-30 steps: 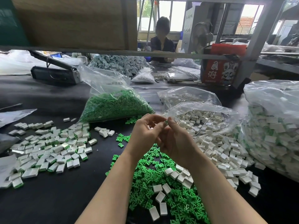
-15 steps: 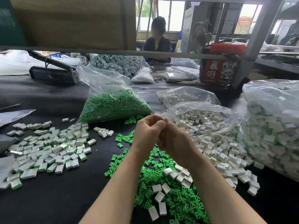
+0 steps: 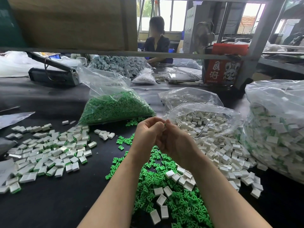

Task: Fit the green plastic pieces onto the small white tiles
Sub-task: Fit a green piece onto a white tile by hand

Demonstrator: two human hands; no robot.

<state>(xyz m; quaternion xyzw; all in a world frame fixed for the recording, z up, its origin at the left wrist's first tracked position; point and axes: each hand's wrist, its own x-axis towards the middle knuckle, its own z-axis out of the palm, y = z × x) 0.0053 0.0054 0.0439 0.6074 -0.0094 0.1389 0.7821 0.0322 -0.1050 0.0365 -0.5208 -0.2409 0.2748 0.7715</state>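
Note:
My left hand [image 3: 147, 134] and my right hand [image 3: 176, 142] meet above the table's middle, fingers curled toward each other. Between their fingertips shows a sliver of a green plastic piece [image 3: 164, 124]; a white tile there is hidden by the fingers. Below my wrists lies a heap of loose green pieces [image 3: 182, 203] with several white tiles [image 3: 162, 199] on it. More empty white tiles [image 3: 220, 155] spill from an open bag on the right. Tiles fitted with green [image 3: 49, 152] are spread at the left.
A clear bag of green pieces [image 3: 113, 107] stands behind my hands. A large bag of fitted tiles [image 3: 276, 134] fills the right edge. Another person sits beyond a shelf rail [image 3: 115, 53] at the back. A red box [image 3: 222, 71] and a dark machine [image 3: 52, 76] stand far back.
My hands stay together in the same spot; the fingers have shifted slightly around the small part between them. The view has tilted a little.

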